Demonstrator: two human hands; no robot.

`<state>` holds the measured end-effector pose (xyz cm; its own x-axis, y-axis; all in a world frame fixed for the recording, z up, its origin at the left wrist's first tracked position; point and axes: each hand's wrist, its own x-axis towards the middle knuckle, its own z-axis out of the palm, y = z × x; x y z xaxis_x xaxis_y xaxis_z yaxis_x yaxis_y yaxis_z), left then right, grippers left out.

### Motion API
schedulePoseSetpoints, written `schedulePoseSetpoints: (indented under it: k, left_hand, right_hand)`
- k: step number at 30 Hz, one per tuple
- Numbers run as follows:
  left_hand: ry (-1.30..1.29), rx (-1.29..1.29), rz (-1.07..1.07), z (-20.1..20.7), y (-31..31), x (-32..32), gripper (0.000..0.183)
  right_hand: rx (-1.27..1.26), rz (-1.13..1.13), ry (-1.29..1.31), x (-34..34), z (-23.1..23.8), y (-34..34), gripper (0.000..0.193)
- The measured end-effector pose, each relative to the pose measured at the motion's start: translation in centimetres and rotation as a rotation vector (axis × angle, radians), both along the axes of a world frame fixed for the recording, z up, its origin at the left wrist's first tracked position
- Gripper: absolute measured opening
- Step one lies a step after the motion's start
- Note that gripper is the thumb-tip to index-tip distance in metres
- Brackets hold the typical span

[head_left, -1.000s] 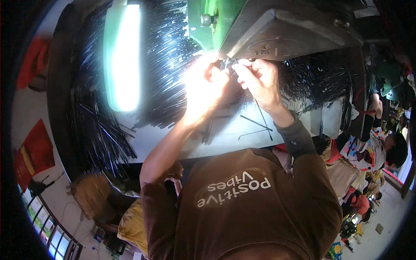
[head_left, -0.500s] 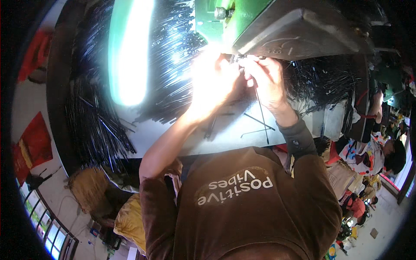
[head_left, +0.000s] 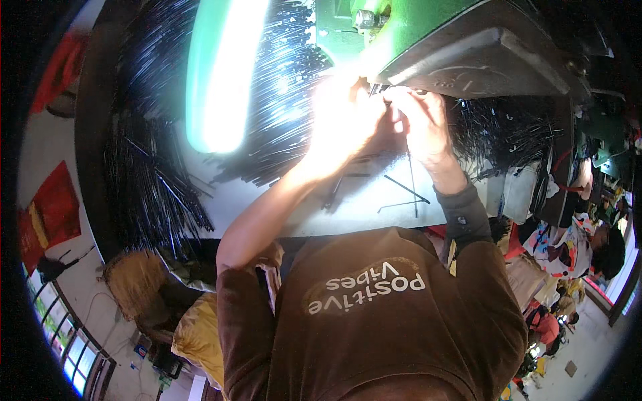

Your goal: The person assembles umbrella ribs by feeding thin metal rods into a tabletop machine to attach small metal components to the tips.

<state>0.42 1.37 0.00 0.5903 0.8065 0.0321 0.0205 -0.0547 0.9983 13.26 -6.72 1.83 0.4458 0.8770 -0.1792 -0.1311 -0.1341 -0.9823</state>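
My left hand is washed out by glare, its fingers bent together at the front of a green machine. What they hold, if anything, is lost in the light. Close beside it, my right hand pinches a thin black rod, whose length hangs down toward me over the white tabletop. The fingertips of both hands meet just under the machine's dark metal guard, where the rod's upper end is hidden.
Bundles of thin black rods cover the table's left side, with another heap at right. A few loose rods lie before me. A bright tube lamp hangs over the left. Another person sits at far right.
The whole view has shifted, so machine, lamp and hands appear farther right. Both hands stay together at the machine, and the rod hangs a little more upright.
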Motion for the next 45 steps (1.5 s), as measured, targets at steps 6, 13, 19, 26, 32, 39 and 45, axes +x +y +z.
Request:
schedulePoseSetpoints:
  k: [6, 13, 19, 26, 32, 39, 45]
  left_hand:
    - [-0.066, -0.149, -0.068, 0.5, 0.8, -0.6, 0.02]
    - [0.038, -0.046, -0.033, 0.7, 0.8, -0.1, 0.019]
    - [-0.014, 0.013, -0.063, -0.6, 0.5, -0.1, 0.015]
    - [-0.083, -0.189, -0.047, 1.1, 0.5, -0.3, 0.015]
    - [-0.005, -0.077, -0.043, 1.0, 0.8, -0.2, 0.008]
    - [-0.229, -0.376, -0.055, 0.6, 1.4, 0.8, 0.005]
    - [-0.122, -0.229, -0.066, 1.0, 1.3, 0.6, 0.012]
  right_hand:
    - [-0.161, 0.222, 0.214, 2.3, 0.5, -0.1, 0.022]
    - [-0.211, 0.349, 0.251, -2.6, 0.1, -3.1, 0.03]
    - [-0.147, 0.383, 0.276, -2.9, -0.5, -3.4, 0.035]
    - [-0.167, 0.335, 0.301, -3.4, -0.1, -3.3, 0.039]
    - [-0.117, 0.292, 0.285, -3.7, 1.1, -3.1, 0.038]
    - [-0.094, 0.284, 0.385, -2.9, 0.7, -2.4, 0.033]
    - [-0.145, 0.205, 0.456, -3.1, 0.5, -2.6, 0.034]
